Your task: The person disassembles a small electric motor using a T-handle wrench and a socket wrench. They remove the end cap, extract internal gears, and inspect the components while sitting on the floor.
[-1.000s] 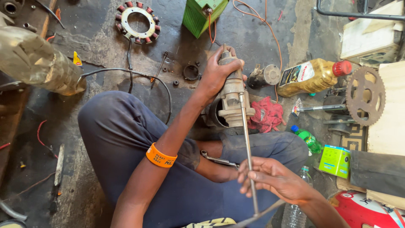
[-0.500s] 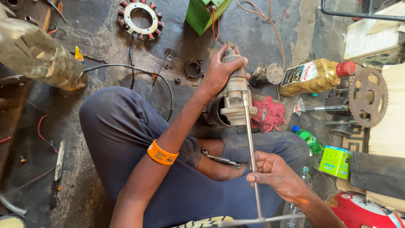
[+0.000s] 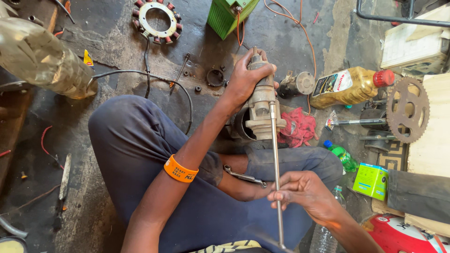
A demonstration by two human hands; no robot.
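Note:
I sit on a dirty workshop floor in dark blue trousers. My left hand [image 3: 247, 77], with an orange wristband on its arm, grips the top of a grey metal engine part [image 3: 262, 105] standing upright in front of my knees. A long thin steel rod [image 3: 275, 173] runs from that part down toward me. My right hand [image 3: 304, 194] pinches the rod near its lower end. A small spanner [image 3: 243, 176] lies on my leg between my two arms.
A red rag [image 3: 299, 127] lies right of the part. An oil bottle [image 3: 349, 86], a toothed sprocket [image 3: 408, 110], a green bottle [image 3: 342, 157] and a green box [image 3: 372, 180] crowd the right. A stator ring [image 3: 157, 19] and a green battery [image 3: 229, 14] lie ahead.
My right hand has slid a little up the rod. The view has shifted slightly; my left hand keeps its grip on the metal part.

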